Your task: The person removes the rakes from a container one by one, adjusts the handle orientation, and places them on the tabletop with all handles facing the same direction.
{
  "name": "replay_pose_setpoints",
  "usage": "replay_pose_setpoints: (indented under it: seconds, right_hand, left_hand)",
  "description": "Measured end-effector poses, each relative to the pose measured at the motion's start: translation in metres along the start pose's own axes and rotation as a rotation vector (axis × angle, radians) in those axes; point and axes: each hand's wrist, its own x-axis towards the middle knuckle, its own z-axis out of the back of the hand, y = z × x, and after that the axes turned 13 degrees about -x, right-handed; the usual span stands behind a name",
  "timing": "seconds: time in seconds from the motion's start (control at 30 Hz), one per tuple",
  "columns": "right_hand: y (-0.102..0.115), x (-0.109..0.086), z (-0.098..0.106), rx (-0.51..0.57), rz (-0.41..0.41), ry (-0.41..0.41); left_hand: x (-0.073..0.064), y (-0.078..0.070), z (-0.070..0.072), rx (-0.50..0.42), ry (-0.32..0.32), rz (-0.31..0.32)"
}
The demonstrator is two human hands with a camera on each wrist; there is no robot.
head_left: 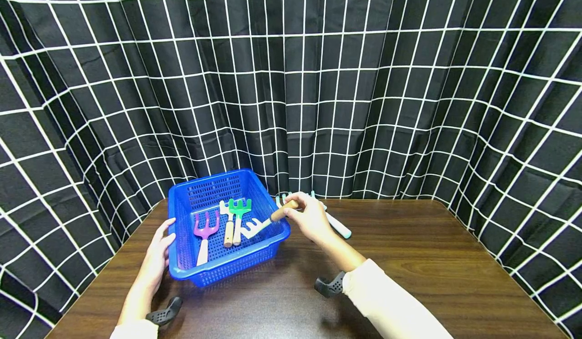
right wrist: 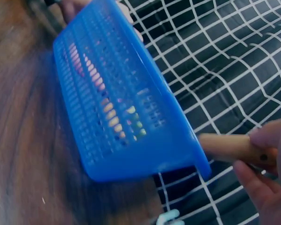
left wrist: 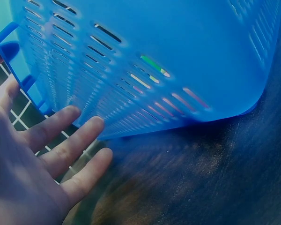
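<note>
My right hand (head_left: 310, 216) pinches the wooden handle of a small white hand rake (head_left: 282, 212) over the right rim of a blue plastic basket (head_left: 241, 253). Its pronged head points down into the basket. Along the left rim, my left hand (head_left: 156, 253) holds the basket, three spread fingers (left wrist: 72, 150) near the slotted outer wall. Inside lie a purple garden fork (head_left: 206, 228), a green fork (head_left: 239, 212) and a white-headed tool with a wooden handle (head_left: 229, 233). On the table behind my right hand lies a tool with a pale mint handle (head_left: 338, 225), partly hidden.
Dark wood table (head_left: 409, 263) runs under the basket. A black curtain with white grid lines (head_left: 341, 101) hangs close behind and at both sides. Pale mint prongs (head_left: 284, 197) show beyond the basket's right rim. Each wrist wears a black band (head_left: 331, 284).
</note>
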Motion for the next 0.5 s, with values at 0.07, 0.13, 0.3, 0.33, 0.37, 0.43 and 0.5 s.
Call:
replay_pose_setpoints:
  seconds: [0.07,0.13,0.3,0.33,0.37,0.43,0.5]
  right_hand:
    - [-0.002,-0.001,0.005,-0.007,0.031,0.023]
    - [-0.005,-0.001,0.009,-0.013,0.061,0.048]
    - [-0.011,-0.003,0.02,-0.013,0.08,0.073]
    - [-0.012,-0.003,0.022,-0.01,0.077,0.073]
    - [-0.014,-0.002,0.025,-0.005,0.071,0.074]
    - [-0.016,-0.002,0.03,0.01,0.06,0.071]
    - [-0.019,-0.001,0.036,0.053,0.052,0.081]
  left_hand:
    - [0.0,0.0,0.0,-0.002,0.002,0.0]
    - [0.0,0.001,-0.001,-0.004,0.001,-0.002]
    - [0.0,0.001,-0.001,-0.002,-0.003,-0.003]
    - [0.0,0.001,-0.001,-0.002,-0.004,-0.003]
    - [0.0,0.001,-0.001,0.0,-0.005,-0.003]
    - [0.0,0.0,-0.001,0.003,-0.007,-0.003]
    - [0.0,0.0,-0.001,0.007,-0.013,-0.002]
